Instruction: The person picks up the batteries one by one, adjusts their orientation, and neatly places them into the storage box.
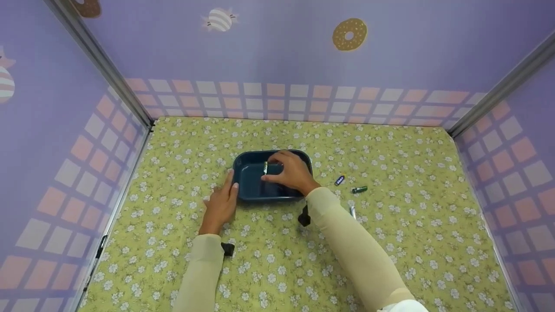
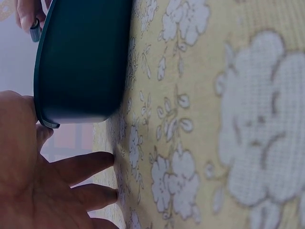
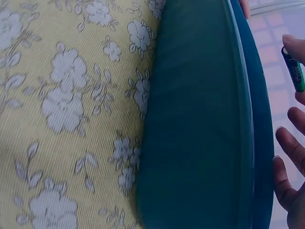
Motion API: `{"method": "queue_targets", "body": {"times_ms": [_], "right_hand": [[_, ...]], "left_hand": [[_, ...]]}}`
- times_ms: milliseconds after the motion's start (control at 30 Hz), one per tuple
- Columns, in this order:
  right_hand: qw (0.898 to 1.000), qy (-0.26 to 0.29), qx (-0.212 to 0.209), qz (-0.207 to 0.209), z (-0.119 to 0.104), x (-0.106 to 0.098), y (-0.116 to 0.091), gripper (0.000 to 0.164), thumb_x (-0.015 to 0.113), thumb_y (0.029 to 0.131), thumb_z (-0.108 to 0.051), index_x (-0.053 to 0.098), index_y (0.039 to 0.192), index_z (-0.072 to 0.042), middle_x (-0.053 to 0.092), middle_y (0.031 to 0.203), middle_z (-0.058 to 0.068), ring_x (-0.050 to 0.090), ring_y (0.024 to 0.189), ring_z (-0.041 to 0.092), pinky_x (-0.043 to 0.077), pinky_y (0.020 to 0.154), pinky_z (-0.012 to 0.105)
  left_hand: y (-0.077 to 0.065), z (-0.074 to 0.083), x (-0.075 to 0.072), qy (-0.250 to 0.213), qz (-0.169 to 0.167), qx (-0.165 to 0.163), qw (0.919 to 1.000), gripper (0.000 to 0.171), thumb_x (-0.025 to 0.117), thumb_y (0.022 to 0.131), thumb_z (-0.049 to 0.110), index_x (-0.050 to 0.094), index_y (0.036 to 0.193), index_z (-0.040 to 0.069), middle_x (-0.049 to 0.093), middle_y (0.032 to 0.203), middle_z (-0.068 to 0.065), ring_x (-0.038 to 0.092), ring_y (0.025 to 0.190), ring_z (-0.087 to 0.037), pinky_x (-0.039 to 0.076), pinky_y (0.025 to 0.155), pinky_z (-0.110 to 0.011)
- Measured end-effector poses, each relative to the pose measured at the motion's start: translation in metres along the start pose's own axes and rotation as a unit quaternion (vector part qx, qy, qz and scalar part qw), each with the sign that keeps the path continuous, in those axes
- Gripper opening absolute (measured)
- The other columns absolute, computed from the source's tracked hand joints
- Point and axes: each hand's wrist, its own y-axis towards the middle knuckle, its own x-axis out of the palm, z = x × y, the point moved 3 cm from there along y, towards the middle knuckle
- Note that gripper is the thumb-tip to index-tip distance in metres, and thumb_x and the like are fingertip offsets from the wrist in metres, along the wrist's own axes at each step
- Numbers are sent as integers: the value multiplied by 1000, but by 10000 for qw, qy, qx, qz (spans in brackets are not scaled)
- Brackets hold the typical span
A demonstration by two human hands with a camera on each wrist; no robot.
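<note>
Over a dark teal tray (image 1: 249, 190), my right hand (image 1: 291, 171) pinches a small battery (image 1: 266, 168) between thumb and forefinger. Its green casing shows in the right wrist view, where the other fingers spread out near the tray's rim. The left hand (image 1: 221, 204) rests against the left end of the tray. In the left wrist view this hand lies at the tray's rim, with several straight fingers (image 2: 90, 167) reaching down to the cloth.
Right of the tray lie a blue-and-white battery (image 1: 339, 180), a green battery (image 1: 359, 190) and a silvery one (image 1: 353, 212) partly behind the right sleeve. A flowered yellow cloth (image 1: 412, 225) covers the table. Patterned purple panels (image 1: 277, 52) enclose its back and sides.
</note>
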Motion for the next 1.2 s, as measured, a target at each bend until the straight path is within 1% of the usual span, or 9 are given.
{"method": "queue_targets", "body": {"times_ms": [133,267,400,500,633,733,1000,1200], "right_hand": [[10000,7,-30,-75,-4,10,6,55,85,78,-56,72,117,-19,67,114,-1,66,104,17,57,92,40],[9996,-82,-72,-263,-11,24,12,55,84,80,-56,71,119,-19,67,115,-1,66,104,17,57,93,39],[9989,-147,-146,-411,-17,37,19,57,82,81,-58,71,121,-19,66,118,-2,65,106,16,56,95,37],[9986,-163,-178,-475,-20,44,24,58,82,81,-58,70,122,-19,67,118,-2,65,107,15,56,95,36],[9976,-294,-161,-608,-22,52,28,58,80,82,-59,70,123,-19,66,118,-1,66,106,14,56,94,35],[9967,-427,-117,-680,-22,57,31,58,79,82,-60,70,123,-20,66,118,-2,65,105,13,56,94,34],[9969,-485,-121,-603,-18,66,36,57,80,82,-60,71,120,-18,67,113,1,64,96,14,57,87,34],[9967,-565,104,-570,-18,73,37,55,82,82,-57,71,118,-18,67,112,1,65,96,14,58,88,35]], "left_hand": [[0,-1,0,4,-1,-48,10000,66,16,103,71,-1,163,48,24,169,-18,11,155,-52,-6,111,-83],[-1,-3,-1,-17,-57,-119,9999,65,16,103,72,-2,161,51,23,170,-15,10,156,-51,-8,112,-82],[-2,-6,-2,-5,-80,-117,9999,65,15,104,71,-3,162,48,23,169,-16,11,155,-51,-8,110,-83],[-2,-8,-2,7,-85,-18,10000,65,16,104,69,-3,163,46,24,168,-21,13,154,-53,-7,109,-84],[-2,-8,-3,3,-75,53,10000,66,17,105,69,-1,163,46,26,166,-25,14,153,-54,-6,109,-85],[-2,-8,-3,-13,-53,54,10000,67,17,104,70,0,163,45,27,166,-24,15,153,-54,-5,109,-85],[1,-2,-1,5,-39,89,10000,68,16,103,72,1,164,46,27,166,-23,14,154,-53,-6,110,-84],[1,-2,-1,-18,-9,130,9999,66,18,105,69,2,164,45,26,167,-20,12,154,-53,-6,110,-83]]}}
